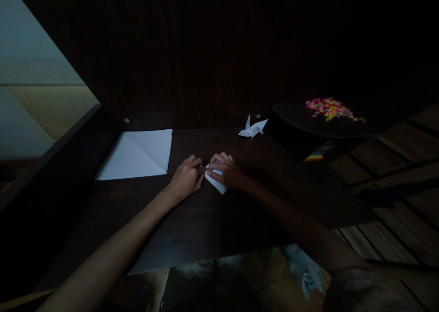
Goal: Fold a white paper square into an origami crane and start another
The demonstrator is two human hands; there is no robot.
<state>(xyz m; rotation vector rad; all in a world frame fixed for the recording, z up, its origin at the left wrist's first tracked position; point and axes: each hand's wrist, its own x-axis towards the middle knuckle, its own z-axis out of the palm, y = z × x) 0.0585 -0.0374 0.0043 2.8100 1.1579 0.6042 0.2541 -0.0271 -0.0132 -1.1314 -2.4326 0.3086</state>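
Observation:
A small folded piece of white paper (pixel 216 184) lies on the dark wooden desk (pixel 192 225). My left hand (pixel 187 177) has its fingers curled and pinches the paper's left corner. My right hand (pixel 227 170) covers much of the paper from the other side, its fingertips gripping near the same corner. The paper's lower point shows below the right hand, while its far edges are hidden under the fingers. Beyond the hands, by the back panel, stands a folded white paper crane (pixel 254 129).
White sheets (pixel 137 154) with a diagonal crease lie at the back left. On a raised dark shelf (pixel 295 118) at right is a heap of colourful small pieces (pixel 329 108). A side board (pixel 51 156) bounds the left. Wooden slats and a plastic bag (pixel 303 271) are lower right.

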